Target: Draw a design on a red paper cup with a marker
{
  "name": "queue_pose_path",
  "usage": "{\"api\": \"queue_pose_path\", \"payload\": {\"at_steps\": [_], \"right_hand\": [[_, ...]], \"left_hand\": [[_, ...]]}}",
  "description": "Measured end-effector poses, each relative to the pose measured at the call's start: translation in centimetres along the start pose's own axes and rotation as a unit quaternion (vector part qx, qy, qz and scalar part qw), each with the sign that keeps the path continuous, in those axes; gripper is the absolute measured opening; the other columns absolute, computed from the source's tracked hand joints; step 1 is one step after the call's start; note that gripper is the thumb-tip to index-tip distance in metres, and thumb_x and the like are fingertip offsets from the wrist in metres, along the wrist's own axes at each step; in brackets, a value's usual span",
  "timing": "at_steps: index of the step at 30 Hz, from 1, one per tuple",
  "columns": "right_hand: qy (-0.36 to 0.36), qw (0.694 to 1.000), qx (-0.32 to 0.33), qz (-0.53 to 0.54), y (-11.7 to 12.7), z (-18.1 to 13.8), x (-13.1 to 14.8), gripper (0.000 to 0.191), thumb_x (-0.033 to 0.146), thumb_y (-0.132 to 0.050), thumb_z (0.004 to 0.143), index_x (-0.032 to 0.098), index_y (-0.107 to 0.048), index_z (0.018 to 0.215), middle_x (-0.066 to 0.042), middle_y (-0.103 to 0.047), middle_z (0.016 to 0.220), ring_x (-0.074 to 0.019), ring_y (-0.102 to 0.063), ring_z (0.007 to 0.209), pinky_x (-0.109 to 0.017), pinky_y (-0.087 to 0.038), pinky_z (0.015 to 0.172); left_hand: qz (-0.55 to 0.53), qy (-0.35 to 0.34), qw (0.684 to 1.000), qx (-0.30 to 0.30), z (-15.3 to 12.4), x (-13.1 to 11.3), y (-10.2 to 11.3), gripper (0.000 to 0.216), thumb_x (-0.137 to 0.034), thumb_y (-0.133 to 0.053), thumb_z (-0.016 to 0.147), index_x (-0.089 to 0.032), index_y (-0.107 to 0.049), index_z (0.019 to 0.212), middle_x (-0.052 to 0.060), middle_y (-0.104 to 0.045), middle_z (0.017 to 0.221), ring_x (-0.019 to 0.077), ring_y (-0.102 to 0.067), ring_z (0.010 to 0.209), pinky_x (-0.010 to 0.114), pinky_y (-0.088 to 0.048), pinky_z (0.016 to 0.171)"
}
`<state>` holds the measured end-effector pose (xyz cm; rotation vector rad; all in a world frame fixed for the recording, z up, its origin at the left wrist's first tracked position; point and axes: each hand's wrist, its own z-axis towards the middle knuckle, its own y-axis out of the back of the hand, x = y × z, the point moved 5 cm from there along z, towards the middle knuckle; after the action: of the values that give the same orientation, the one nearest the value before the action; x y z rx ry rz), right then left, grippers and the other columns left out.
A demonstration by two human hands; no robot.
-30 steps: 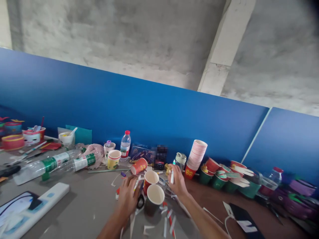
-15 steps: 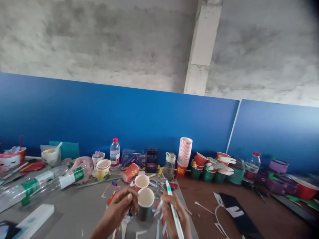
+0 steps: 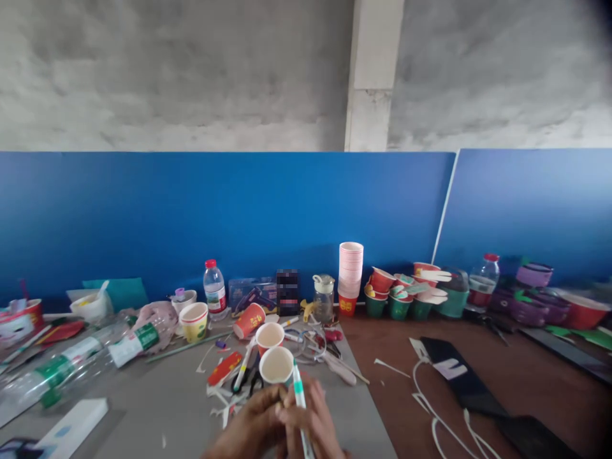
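Observation:
My right hand [image 3: 313, 414] grips a white marker [image 3: 299, 394] with a green band, its green tip pointing up and away from me. My left hand [image 3: 258, 417] is closed, its fingertips pressed together against those of my right hand. Whatever the left fingers pinch, if anything, is hidden. Just beyond both hands stands an upright paper cup [image 3: 276, 365], its lower part covered by my fingers. Behind that one is a red paper cup [image 3: 269, 336], also upright. Scissors [image 3: 248, 381] with dark handles and a red piece [image 3: 224, 368] lie left of the cups.
A tall stack of paper cups [image 3: 350, 271] stands by the blue partition [image 3: 268, 210], beside a glass jar [image 3: 324, 299]. Plastic bottles [image 3: 134, 344] lie at left. A white box [image 3: 71, 427] sits front left. At right are a black flat object [image 3: 459, 376] and a white cable [image 3: 421, 408].
My hands have come together in front of the cups, the marker still in my right hand. The scissors and red piece by the cups are now uncovered. The view has levelled.

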<state>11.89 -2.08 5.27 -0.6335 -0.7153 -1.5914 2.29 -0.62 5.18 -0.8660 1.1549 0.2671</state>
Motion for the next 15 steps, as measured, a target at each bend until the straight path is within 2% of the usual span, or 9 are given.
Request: {"api": "queue_pose_path", "payload": {"at_steps": [1,2,4,6,10,12,15], "right_hand": [[0.011,1.0,-0.007,-0.002,0.4,0.0,0.2,0.017,0.035,-0.058,0.077,0.03,-0.059,0.093,-0.002,-0.058,0.083,-0.0214,-0.056,0.077,-0.036,-0.05,0.067],[0.058,0.998,-0.01,-0.03,0.8,0.0,0.8,0.024,0.032,-0.056,0.08,0.031,-0.057,0.103,-0.004,-0.058,0.089,-0.0222,-0.057,0.08,-0.037,-0.049,0.07],[0.114,0.991,-0.013,-0.073,1.4,0.1,1.8,0.037,0.026,-0.046,0.086,0.032,-0.045,0.122,-0.007,-0.056,0.104,-0.0241,-0.055,0.093,-0.04,-0.046,0.078],[0.156,0.986,-0.003,-0.06,1.8,0.4,2.6,0.041,0.032,-0.04,0.089,0.032,-0.037,0.13,-0.008,-0.056,0.1,-0.0238,-0.054,0.091,-0.04,-0.045,0.077],[0.215,0.977,0.008,-0.008,1.4,0.7,3.6,0.042,0.048,-0.034,0.088,0.026,-0.05,0.121,-0.005,-0.056,0.078,-0.0216,-0.053,0.075,-0.038,-0.042,0.068],[0.204,0.979,-0.003,-0.006,1.0,0.7,3.6,0.043,0.052,-0.031,0.088,0.026,-0.056,0.113,-0.005,-0.055,0.073,-0.0209,-0.052,0.07,-0.037,-0.041,0.066],[0.175,0.984,-0.004,-0.018,0.5,0.6,3.5,0.045,0.054,-0.029,0.088,0.025,-0.06,0.103,-0.003,-0.053,0.065,-0.0193,-0.051,0.063,-0.037,-0.039,0.064]], "left_hand": [[-0.003,-0.001,1.0,-0.01,0.1,-0.1,0.2,0.025,-0.037,-0.067,0.073,-0.016,-0.054,0.074,-0.002,-0.054,0.057,0.006,-0.046,0.041,0.016,-0.032,0.041],[-0.006,-0.01,1.0,-0.015,0.1,-0.4,0.4,0.025,-0.034,-0.069,0.071,-0.016,-0.053,0.073,-0.002,-0.054,0.056,0.0051,-0.045,0.04,0.015,-0.032,0.041],[-0.023,-0.032,0.999,-0.037,0.1,-1.2,1.1,0.025,-0.033,-0.07,0.07,-0.016,-0.052,0.074,-0.004,-0.053,0.055,0.0028,-0.041,0.039,0.015,-0.03,0.042],[-0.037,-0.074,0.995,-0.059,0.0,-2.3,1.7,0.026,-0.033,-0.072,0.068,-0.016,-0.053,0.075,-0.006,-0.048,0.053,0.002,-0.038,0.039,0.015,-0.028,0.043],[-0.033,-0.108,0.987,-0.116,-0.4,-3.5,2.6,0.03,-0.035,-0.074,0.064,-0.016,-0.054,0.073,-0.008,-0.045,0.054,0.0013,-0.036,0.039,0.015,-0.026,0.043],[-0.029,-0.105,0.984,-0.137,-0.5,-3.7,2.7,0.033,-0.036,-0.076,0.06,-0.016,-0.054,0.072,-0.007,-0.047,0.057,0.0007,-0.036,0.039,0.016,-0.026,0.042],[-0.032,-0.1,0.985,-0.14,-0.6,-3.6,2.7,0.034,-0.037,-0.077,0.059,-0.015,-0.054,0.071,-0.008,-0.045,0.056,0.0006,-0.035,0.039,0.016,-0.025,0.042]]}}
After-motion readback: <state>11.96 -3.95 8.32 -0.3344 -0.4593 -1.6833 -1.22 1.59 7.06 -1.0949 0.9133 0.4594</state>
